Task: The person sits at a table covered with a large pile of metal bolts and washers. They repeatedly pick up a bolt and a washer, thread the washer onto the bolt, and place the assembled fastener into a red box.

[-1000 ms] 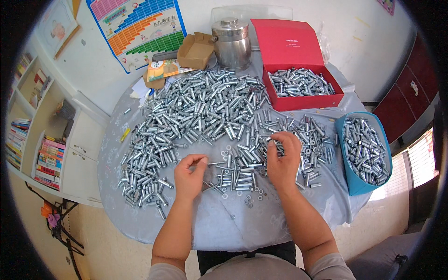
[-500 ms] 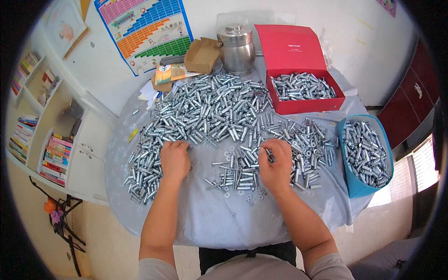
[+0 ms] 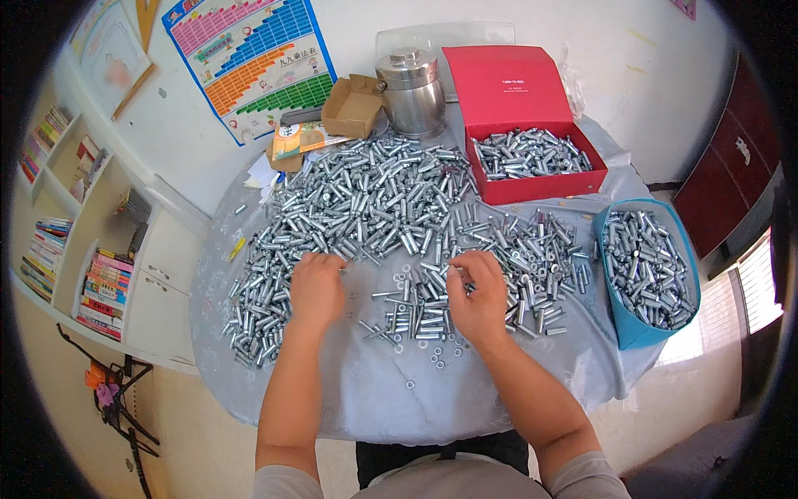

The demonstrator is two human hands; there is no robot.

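My left hand [image 3: 318,287] is at the inner edge of a large pile of silvery metal expansion bolts [image 3: 357,195], its fingers bent and close together. Its fingertips are partly hidden, and I cannot make out what is in them. Over a smaller heap of sleeves and bolts [image 3: 416,312], my right hand [image 3: 480,295] is closed with thumb and forefinger curled toward each other. Whatever it grips is too small to name. Several loose washers [image 3: 438,358] lie on the grey cloth near the right hand, and small pieces [image 3: 351,296] show beside the left.
A red box [image 3: 540,190] with its lid up and a blue bin [image 3: 638,326] hold more bolts. Behind the pile are a steel pot [image 3: 413,96] and an open cardboard box [image 3: 352,108]. A yellow marker [image 3: 237,248] lies at the left. Bookshelves [image 3: 91,224] flank the table [image 3: 357,399].
My right hand has shifted slightly left. My left hand has turned a little, its fingers now pointing more to the right, and small pieces show on the cloth beside it. The view has tilted slightly.
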